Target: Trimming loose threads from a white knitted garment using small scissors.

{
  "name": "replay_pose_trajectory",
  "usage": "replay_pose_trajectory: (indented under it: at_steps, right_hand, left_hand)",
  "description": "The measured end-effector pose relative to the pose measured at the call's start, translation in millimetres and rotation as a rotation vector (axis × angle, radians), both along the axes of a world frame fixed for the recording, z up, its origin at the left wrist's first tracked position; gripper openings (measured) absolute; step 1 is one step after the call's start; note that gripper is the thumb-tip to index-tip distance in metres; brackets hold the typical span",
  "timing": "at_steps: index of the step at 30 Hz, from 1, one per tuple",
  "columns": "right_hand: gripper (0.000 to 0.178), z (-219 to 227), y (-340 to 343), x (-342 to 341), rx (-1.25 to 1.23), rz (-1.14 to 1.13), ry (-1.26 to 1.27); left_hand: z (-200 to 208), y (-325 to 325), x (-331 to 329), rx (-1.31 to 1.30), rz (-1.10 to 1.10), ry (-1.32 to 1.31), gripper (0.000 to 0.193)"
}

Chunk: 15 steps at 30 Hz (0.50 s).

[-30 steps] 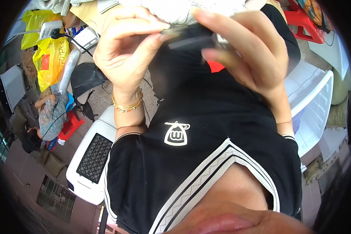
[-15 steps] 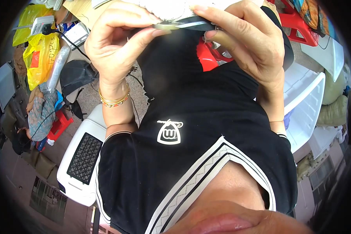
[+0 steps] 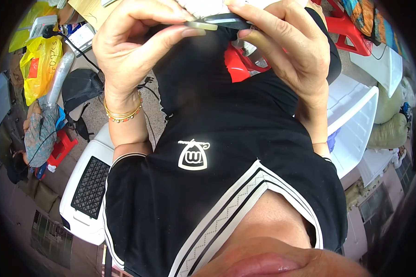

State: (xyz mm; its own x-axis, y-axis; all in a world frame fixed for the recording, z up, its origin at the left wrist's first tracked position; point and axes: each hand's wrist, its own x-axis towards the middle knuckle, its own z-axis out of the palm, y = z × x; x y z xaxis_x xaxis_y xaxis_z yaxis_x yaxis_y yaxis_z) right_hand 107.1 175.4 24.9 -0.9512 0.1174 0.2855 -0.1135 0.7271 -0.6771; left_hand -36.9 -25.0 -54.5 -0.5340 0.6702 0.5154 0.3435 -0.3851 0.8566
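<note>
Near the top edge of the head view, my left hand [image 3: 134, 51] is closed in a pinch. Between its thumb and forefinger sits a small pale yellow-green strip [image 3: 204, 26]. My right hand [image 3: 293, 55] also pinches, gripping a narrow dark band with a shiny whitish edge [image 3: 229, 19]. That band stretches across the gap between both hands, close against the pale strip. Right behind it lies a white, rough-looking piece [image 3: 208, 6], cut off by the picture's top; its kind cannot be made out.
At left are yellow plastic bags [image 3: 39, 69], a black bag [image 3: 82, 87], cables and a white case with a black grille [image 3: 90, 187]. A person [image 3: 41, 131] is farther left by a red stool [image 3: 62, 147]. White plastic bins [image 3: 356, 131] and a red stool [image 3: 351, 34] stand at right.
Both hands have shifted slightly left in the picture, along with the whole scene. More of the pale strip now shows past my left thumb. Both pinches remain closed.
</note>
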Motion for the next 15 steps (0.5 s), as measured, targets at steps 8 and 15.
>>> replay_pose_trajectory:
  at_steps: [8,15]
  right_hand:
    - [0.041,-3.0,1.4,0.3,0.034,-0.002,0.052]
    - [0.04,2.7,0.8,1.3,0.063,-0.018,0.019]
  left_hand:
    - [-0.1,1.5,0.5,-0.007,0.007,0.004,0.024]
    - [-2.7,4.1,-0.9,0.004,-0.007,0.015,0.024]
